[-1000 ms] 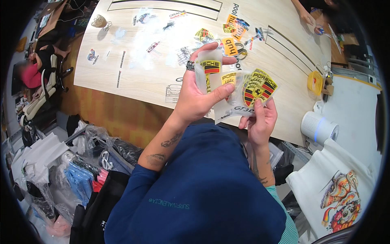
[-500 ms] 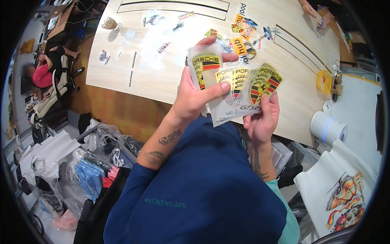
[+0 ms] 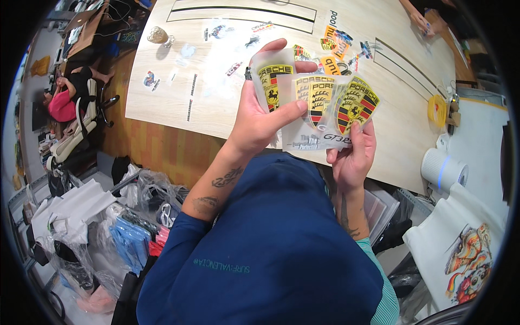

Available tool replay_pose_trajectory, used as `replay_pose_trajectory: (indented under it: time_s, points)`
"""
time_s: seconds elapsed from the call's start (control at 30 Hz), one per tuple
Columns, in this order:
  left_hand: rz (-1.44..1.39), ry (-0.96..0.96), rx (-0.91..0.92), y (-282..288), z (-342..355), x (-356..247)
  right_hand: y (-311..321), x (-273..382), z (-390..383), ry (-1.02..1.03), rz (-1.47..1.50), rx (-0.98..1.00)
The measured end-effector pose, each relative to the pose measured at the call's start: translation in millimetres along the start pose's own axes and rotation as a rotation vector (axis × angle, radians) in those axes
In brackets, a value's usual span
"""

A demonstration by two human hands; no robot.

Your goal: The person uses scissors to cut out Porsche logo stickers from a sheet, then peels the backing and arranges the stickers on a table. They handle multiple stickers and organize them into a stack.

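Translucent film sheets printed with yellow, red and black shield crests are fanned out between my hands over the table's near edge. My left hand (image 3: 262, 119) is closed on them, its thumb pressing the middle crest sheets (image 3: 320, 104). Another crest sheet (image 3: 275, 85) is tucked between the fingers and palm of that hand. At the right of the fan, my right hand (image 3: 355, 154) pinches a crest sheet (image 3: 358, 103) by its lower edge, thumb in front. Dark lettering and small grey print show along the bottom of the stack. The sheets overlap, so their number is unclear.
More printed cutouts and decals (image 3: 330, 46) lie on the light wooden table (image 3: 162, 116), with a glass (image 3: 158, 36) at the far left. At right are a yellow roll (image 3: 436, 110), a white cylinder (image 3: 444, 169) and a printed white garment (image 3: 433, 233). Another person's hand (image 3: 420, 21) is top right.
The middle sheets have shifted within the fan, and one middle crest shows more fully. Both hands keep their hold. The whole view has moved slightly, with the table sitting farther right in it.
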State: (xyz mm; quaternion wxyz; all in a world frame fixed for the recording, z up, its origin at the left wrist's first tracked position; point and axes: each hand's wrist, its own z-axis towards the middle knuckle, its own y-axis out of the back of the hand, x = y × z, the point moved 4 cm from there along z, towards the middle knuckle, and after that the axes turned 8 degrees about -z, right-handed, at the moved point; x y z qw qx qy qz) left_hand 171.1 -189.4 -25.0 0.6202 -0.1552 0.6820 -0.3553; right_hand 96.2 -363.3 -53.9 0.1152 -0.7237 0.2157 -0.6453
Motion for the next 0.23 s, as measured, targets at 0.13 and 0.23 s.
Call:
replay_pose_trajectory:
  time_s: [0.13,0.23]
  points:
    - [0.099,-0.002,0.024,-4.4,-5.5,7.2,-1.8,2.3,-9.1,-0.003,-0.081,-0.084]
    - [0.049,0.022,0.092,-7.3,-8.7,15.0,5.4,-1.7,-13.8,-0.039,-0.039,-0.063]
